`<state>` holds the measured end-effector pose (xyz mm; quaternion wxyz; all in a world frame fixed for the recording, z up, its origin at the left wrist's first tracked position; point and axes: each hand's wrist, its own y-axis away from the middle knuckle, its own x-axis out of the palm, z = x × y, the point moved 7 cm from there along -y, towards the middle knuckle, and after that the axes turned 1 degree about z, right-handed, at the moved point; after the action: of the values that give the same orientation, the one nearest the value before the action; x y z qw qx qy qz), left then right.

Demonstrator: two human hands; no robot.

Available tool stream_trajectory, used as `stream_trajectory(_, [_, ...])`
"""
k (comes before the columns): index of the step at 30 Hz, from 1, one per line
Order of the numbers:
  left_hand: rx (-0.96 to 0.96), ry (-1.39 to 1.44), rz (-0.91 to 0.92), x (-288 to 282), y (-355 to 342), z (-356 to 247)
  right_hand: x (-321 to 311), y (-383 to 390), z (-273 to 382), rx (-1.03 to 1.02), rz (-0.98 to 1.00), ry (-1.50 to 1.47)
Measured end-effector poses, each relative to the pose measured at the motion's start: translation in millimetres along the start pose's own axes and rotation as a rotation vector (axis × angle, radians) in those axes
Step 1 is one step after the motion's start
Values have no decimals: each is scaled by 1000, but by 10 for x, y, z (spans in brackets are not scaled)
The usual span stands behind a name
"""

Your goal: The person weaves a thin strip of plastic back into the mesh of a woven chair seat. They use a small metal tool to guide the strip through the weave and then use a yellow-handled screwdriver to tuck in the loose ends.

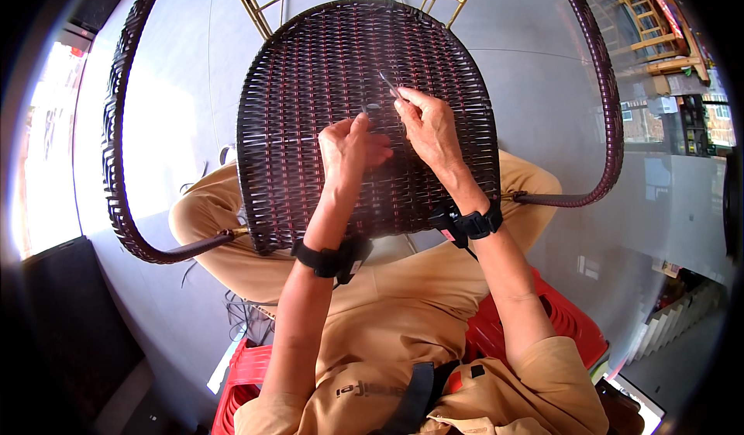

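Observation:
A dark brown wicker chair with reddish strands lies across my lap, its woven seat (pixel 302 86) facing up below my hands. My right hand (pixel 434 129) is closed round a thin, pointed metal tool (pixel 388 84), whose tip points up and left above the weave. Just left of it, my left hand (pixel 342 150) is closed in a pinch, thumb upward. A small dark bit shows at its fingertips, too small to name. The other fingers of this hand are smeared by motion. A small pale oval spot (pixel 373 106) shows between the two hands.
Woven loop armrests (pixel 116 125) curve out on both sides of the seat, with gold metal legs (pixel 252 5) beyond. My knees are under the chair, and I sit on a red plastic seat (pixel 570 319). Thin dark cables (pixel 244 311) lie on the floor at left.

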<state>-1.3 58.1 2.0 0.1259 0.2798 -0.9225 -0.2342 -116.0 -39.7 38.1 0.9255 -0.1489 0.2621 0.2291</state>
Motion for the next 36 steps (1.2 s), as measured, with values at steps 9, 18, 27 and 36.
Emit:
stream_trajectory(9, [-119,270,-53,48,-197,145,59,53,4,41,10,-79])
stream_trajectory(18, [-96,79,-104,24,-219,49,69,28,30,31,10,-65])
stream_trajectory(27, [34,-147,-183,9,-284,-36,144,-52,112,-85,36,332])
stream_trajectory(36, [77,-170,-194,-10,-331,-2,257,-74,156,-102,64,438])
